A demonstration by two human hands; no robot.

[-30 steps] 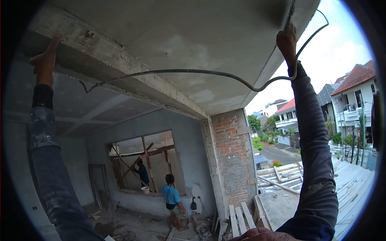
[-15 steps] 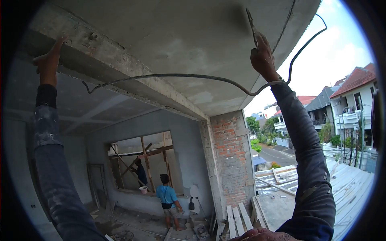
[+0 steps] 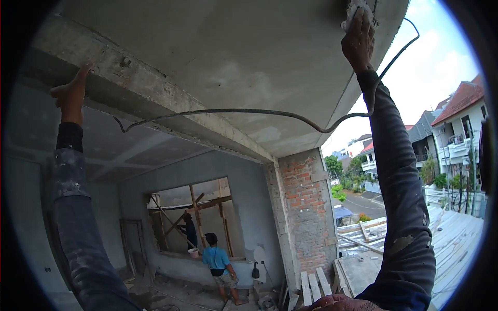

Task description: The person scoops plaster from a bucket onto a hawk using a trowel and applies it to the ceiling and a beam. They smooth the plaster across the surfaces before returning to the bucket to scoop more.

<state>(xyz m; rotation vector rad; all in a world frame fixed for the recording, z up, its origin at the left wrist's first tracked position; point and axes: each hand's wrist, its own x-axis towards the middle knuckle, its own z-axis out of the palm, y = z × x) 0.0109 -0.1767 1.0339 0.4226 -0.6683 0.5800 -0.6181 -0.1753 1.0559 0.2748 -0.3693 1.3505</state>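
My left hand (image 3: 72,96) is raised against the edge of the concrete beam (image 3: 150,93), its fingers apart and nothing in its grasp. High at the right, my right hand (image 3: 359,44) is closed on a pale, rough-edged object (image 3: 358,13) pressed to the grey plastered ceiling (image 3: 249,57); it looks like a sponge or wad. A dark cable (image 3: 233,110) hangs in a curve below the ceiling and passes by my right forearm.
A person in a blue shirt (image 3: 217,259) stands below near a window opening; another person (image 3: 189,230) is beyond it. A brick pillar (image 3: 306,207), wooden planks (image 3: 314,287) and metal roofing (image 3: 451,243) lie toward the right.
My right hand has moved up and right along the ceiling, and the held object now shows its pale broad side instead of a thin edge. The view has shifted slightly.
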